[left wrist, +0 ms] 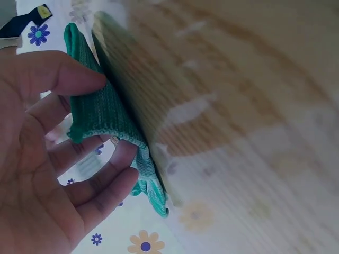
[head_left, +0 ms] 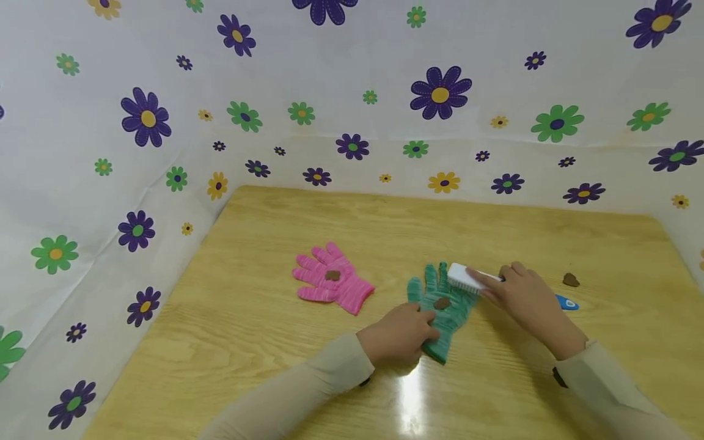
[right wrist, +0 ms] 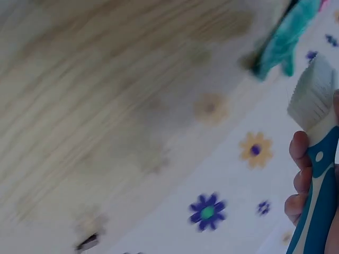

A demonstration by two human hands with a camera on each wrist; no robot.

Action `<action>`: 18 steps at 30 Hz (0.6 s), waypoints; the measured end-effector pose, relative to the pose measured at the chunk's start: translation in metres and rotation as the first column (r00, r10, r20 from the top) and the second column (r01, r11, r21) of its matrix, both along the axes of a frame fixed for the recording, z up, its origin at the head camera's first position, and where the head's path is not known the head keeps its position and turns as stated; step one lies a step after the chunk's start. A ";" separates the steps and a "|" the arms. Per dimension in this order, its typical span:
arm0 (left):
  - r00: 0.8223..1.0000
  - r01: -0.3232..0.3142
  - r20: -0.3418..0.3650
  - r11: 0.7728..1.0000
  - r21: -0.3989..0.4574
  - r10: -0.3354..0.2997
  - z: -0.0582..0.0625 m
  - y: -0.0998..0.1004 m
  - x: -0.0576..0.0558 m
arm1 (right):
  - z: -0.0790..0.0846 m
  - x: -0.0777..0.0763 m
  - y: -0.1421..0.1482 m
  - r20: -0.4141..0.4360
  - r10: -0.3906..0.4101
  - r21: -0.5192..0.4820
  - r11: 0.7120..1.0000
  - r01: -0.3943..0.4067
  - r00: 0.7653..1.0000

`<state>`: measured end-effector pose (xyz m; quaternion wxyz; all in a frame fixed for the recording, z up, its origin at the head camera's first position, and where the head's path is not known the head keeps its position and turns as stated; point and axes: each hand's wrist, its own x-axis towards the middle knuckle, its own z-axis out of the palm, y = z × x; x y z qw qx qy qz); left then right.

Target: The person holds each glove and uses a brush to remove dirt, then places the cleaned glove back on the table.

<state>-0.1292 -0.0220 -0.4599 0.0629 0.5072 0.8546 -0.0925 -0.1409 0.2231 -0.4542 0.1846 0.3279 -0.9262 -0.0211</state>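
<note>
A green knitted glove [head_left: 451, 315] lies on the table with a brown patch [head_left: 442, 303] on it. My left hand [head_left: 398, 336] holds it near the cuff; in the left wrist view the thumb lies on the cuff [left wrist: 98, 111] and the fingers reach along its other side. My right hand [head_left: 525, 302] grips a scrub brush [right wrist: 318, 174] by its blue and white handle, index finger stretched along the white head [head_left: 464, 277]. The bristles point down over the glove's fingers, at the side nearest the right hand.
Left of the green glove lies a pink glove [head_left: 349, 290] with a brown patch [head_left: 332, 275] on it. A small brown lump [head_left: 571, 280] sits on the wooden table [head_left: 247, 354] at the right. Flower-printed cloth [head_left: 374, 67] encloses the table's back and sides.
</note>
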 end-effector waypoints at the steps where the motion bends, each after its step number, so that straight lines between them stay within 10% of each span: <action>1: 1.000 0.001 0.001 1.000 0.004 -0.001 0.000 0.000 0.000 | 0.001 0.001 -0.002 0.010 0.014 0.003 1.000 -0.014 1.000; 18: 1.000 -0.001 -0.012 1.000 -0.013 0.001 0.001 0.002 0.001 | 0.010 0.007 -0.010 0.034 0.011 0.189 0.982 -0.017 0.999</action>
